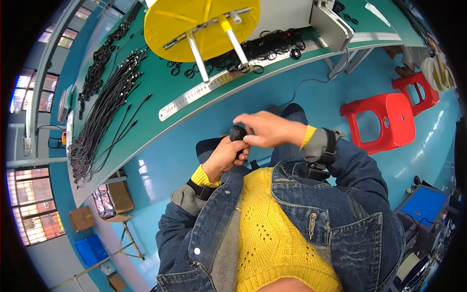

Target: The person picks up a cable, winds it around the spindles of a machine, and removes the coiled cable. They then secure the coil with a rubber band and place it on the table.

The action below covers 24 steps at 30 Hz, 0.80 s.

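Black bundle (pixel 237 133) — pinched in left grip (pixel 225 155), right grip (pixel 267 129) just beside — closure unclear.

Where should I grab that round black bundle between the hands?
Probably by its rounded end, coming from the far left, the table side. That part of the black bundle sticks out of the left hand, whose fingers curl below it. The right hand crowds its right side, so the far left looks freest.
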### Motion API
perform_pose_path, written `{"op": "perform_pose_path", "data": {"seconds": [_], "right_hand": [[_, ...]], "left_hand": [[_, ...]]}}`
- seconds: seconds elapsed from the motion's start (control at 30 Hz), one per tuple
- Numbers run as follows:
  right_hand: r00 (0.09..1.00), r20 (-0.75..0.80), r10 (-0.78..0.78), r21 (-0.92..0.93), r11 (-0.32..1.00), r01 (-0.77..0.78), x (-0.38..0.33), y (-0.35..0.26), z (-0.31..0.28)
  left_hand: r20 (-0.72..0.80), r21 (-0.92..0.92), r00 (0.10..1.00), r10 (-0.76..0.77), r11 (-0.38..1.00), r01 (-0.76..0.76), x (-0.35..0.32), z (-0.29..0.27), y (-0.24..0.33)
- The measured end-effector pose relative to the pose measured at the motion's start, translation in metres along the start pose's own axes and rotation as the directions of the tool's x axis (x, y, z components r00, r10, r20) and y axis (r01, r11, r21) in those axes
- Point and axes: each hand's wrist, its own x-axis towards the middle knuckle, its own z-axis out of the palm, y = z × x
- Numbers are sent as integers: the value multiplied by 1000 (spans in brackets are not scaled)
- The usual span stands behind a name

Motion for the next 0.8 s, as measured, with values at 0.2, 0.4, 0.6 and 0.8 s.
{"op": "perform_pose_path", "data": {"seconds": [0.2,0.4,0.6,0.8], "right_hand": [[851,-456,-262,-610,788,-85,29,59,-52],[924,-382,1,-50,999,-22,18,38,-31],[873,217,437,859,339,-383,-4,0,5],[980,95,173,820,545,-175,-28,-26,14]], "left_hand": [[30,-122,988,155,981,-150,-1,3,15],[-38,-166,930,366,915,-367,-2,10,26],[-86,-77,896,435,894,-441,-6,18,26],[-207,-6,819,535,836,-548,2,-31,13]]}}
